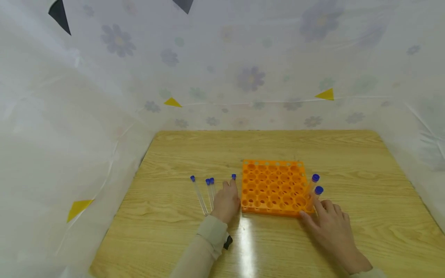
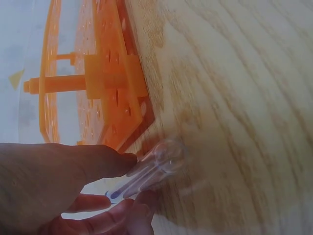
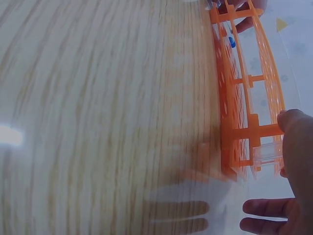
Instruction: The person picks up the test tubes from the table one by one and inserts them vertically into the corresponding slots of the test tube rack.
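My left hand point(image 1: 226, 200) is just left of an orange test tube rack point(image 1: 272, 212). Thumb and fingers pinch a clear test tube point(image 2: 155, 169), whose blue cap point(image 1: 233, 176) shows beyond the fingertips in the head view. At the rack's front right corner, my right hand point(image 1: 332, 226) grips the edge with thumb and index finger, the other fingers spread off it. Two capped tubes, one farther back point(image 1: 315, 178) and one nearer point(image 1: 318, 190), stand upright along the rack's right side. My fingers partly cover the nearer one.
Left of my left hand, three more blue-capped tubes lie on the wooden table point(image 1: 167, 227): one apart point(image 1: 199, 195) and two close together point(image 1: 209, 189), partly hidden by the hand. White flowered sheeting point(image 1: 250, 112) encloses the table's back and sides.
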Motion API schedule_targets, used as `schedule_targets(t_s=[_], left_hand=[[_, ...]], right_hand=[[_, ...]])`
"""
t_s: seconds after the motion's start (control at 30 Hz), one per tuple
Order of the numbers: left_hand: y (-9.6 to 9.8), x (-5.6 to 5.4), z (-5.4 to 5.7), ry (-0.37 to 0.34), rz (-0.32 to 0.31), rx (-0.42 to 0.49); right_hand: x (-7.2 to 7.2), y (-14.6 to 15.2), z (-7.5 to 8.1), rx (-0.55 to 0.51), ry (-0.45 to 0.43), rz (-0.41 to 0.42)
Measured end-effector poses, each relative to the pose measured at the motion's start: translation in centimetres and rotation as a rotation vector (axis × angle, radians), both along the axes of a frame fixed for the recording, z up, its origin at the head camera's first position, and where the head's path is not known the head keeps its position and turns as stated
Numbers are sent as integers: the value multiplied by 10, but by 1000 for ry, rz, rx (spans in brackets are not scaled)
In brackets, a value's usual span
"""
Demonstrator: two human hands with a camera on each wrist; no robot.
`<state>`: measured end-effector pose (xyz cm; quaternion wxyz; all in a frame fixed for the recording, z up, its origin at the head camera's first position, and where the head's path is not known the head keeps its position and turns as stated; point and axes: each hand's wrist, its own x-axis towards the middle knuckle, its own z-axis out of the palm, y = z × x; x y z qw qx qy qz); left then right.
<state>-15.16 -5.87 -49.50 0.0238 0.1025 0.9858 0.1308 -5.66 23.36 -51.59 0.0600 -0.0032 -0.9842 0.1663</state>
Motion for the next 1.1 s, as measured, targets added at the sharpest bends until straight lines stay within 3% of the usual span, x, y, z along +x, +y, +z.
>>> schedule_targets(t_s=[0.17, 0.33, 0.57, 0.73, 0.93, 1.1], left_hand=[[0, 0, -2, 13, 4, -2], [-2, 1, -3, 36, 1, 12], [-5, 1, -3, 23, -2, 51], [-8, 0, -2, -13, -6, 80], [-10, -4, 6, -35, 11, 96], [-11, -11, 19, 29, 23, 93]], right_hand=[[1, 0, -2, -5, 49, 3], [1, 0, -1, 5, 151, 30], [2, 1, 3, 6, 278, 56], [2, 1, 3, -9, 320, 65], [1, 2, 3, 13, 341, 79], [-1, 3, 5, 47, 338, 79]])
